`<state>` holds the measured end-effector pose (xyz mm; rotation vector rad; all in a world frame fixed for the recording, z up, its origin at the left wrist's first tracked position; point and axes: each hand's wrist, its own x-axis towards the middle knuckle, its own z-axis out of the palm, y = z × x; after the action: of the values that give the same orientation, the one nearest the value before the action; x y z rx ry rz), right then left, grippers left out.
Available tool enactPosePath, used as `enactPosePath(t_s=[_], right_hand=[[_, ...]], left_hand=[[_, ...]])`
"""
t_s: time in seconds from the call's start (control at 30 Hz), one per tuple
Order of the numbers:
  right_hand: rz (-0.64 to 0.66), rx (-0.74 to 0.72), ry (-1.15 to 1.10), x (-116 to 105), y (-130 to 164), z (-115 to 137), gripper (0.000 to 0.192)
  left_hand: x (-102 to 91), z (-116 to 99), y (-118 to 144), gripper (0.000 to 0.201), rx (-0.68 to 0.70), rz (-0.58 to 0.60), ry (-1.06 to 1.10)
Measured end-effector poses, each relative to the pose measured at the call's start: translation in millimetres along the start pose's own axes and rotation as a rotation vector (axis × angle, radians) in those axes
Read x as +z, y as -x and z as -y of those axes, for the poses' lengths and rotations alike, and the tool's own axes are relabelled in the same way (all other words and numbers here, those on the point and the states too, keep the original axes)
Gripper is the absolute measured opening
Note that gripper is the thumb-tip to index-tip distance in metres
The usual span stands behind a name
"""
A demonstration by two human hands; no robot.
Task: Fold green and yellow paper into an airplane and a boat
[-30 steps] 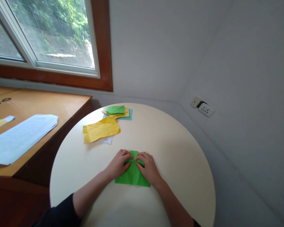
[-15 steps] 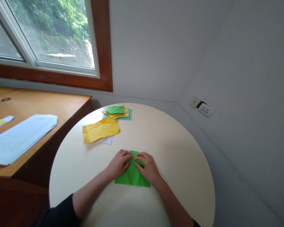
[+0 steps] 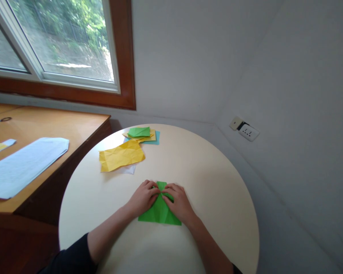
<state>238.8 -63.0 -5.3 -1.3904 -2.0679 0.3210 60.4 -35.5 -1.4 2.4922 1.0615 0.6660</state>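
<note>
On the near part of the round table (image 3: 217, 182), straight before us, lies the green sheet (image 3: 160, 215), creased lengthwise, its broad edge toward us and its narrower far end showing between our hands. We judge it very light and thin, soft enough to bend under a fingertip yet crisp enough to keep a fold; a hard tug could tear or wrinkle it. We would take it by an outer edge or along a crease, pinching lightly.

Our left hand (image 3: 144, 196) and right hand (image 3: 177, 199) both hold it in narrow grips, fingers curled, the tips nearly meeting over its middle. A small gap shows between the right thumb and forefinger; we cannot tell how firmly either hand presses. Our forearms (image 3: 110, 230) slant inward from the lower left and lower right, wrists low. Farther off, beyond the left hand, lies yellow paper (image 3: 121, 156).
</note>
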Motion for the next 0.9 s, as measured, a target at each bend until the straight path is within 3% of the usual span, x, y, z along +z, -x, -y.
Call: enactPosePath(t_s=[0.9], right_hand=[[0.002,-0.021,0.078,-0.8,-0.6,2.3,0.01]], left_hand=[[4.0,-5.8,-2.1,0.014,-0.079,-0.012,-0.104]])
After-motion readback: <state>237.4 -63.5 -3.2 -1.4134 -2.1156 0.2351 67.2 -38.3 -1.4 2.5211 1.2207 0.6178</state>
